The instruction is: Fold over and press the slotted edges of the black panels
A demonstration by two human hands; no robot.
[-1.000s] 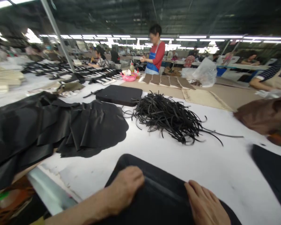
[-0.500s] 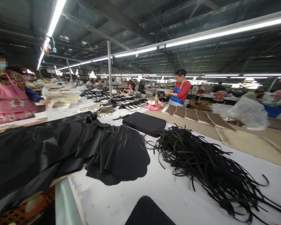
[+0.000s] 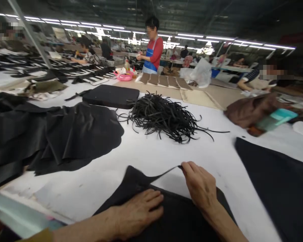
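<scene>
Near the front of the table lies a black sheet-like piece (image 3: 176,208) with a folded or raised far left corner. My left hand (image 3: 138,211) rests flat on it, fingers stretched out and pressing down. My right hand (image 3: 200,185) is closed in a pinch on the end of a narrow black strip (image 3: 164,173). That strip stretches taut from the piece's far left edge up to the right fingertips. Beyond my hands sits a tangled pile of thin black strips (image 3: 164,116).
Black sheets (image 3: 73,131) lie layered at left, with a black padded slab (image 3: 111,95) behind. Another dark panel (image 3: 280,185) is at right, near a brown cloth bundle (image 3: 249,109) and a bottle (image 3: 272,121). A person in a blue apron (image 3: 149,57) stands across the table.
The view has swung right and down. Both my hands have come into view on the black piece, the right one now gripping a strip at its edge.
</scene>
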